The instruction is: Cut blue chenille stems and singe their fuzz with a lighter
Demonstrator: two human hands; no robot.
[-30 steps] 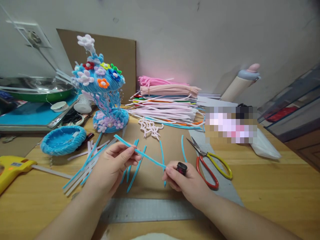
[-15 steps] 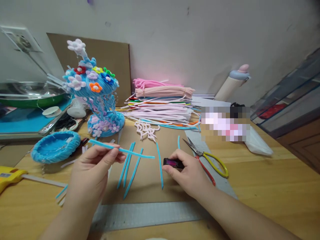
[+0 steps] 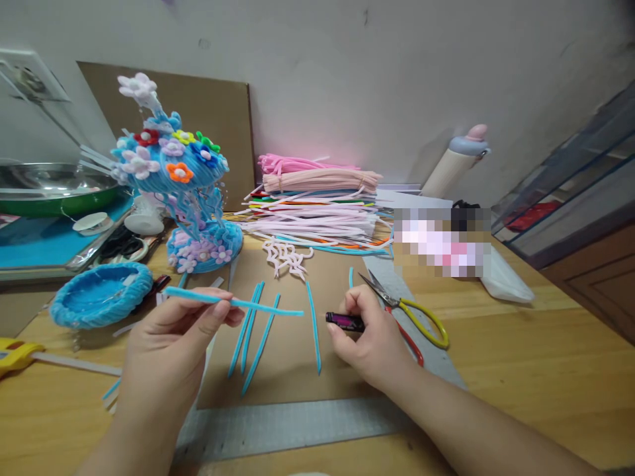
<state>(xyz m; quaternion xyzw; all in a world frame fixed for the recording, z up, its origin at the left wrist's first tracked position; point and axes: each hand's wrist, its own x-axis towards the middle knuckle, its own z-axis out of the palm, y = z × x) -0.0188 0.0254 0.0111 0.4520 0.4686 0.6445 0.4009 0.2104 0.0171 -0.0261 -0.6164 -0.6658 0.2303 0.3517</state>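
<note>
My left hand (image 3: 193,330) pinches a light-blue pipe cleaner (image 3: 268,309) between thumb and fingers, roughly level above the cardboard. Its right part looks thinner than its left end. In my right hand (image 3: 372,330) is a small black device with a purple panel (image 3: 343,321), pointing left; its exact kind cannot be told. A gap separates it from the held pipe cleaner. Several cut blue pipe cleaners (image 3: 260,347) lie on the brown cardboard (image 3: 292,377), with one more (image 3: 314,330) between the hands. Scissors (image 3: 391,301) with yellow and red handles lie just beyond my right hand.
A blue pipe-cleaner ornament with flowers (image 3: 173,165) stands back left, near a blue fuzzy bowl (image 3: 102,294). Bundles of pipe cleaners (image 3: 317,182) are stacked by the wall. White twisted pieces (image 3: 288,258) lie before them. A yellow glue gun (image 3: 17,357) sits left, a bottle (image 3: 454,165) back right.
The whole view has shifted slightly to the left. The pipe cleaner in my left hand lies a little flatter. Both hands keep their grips, and the gap to the black device remains.
</note>
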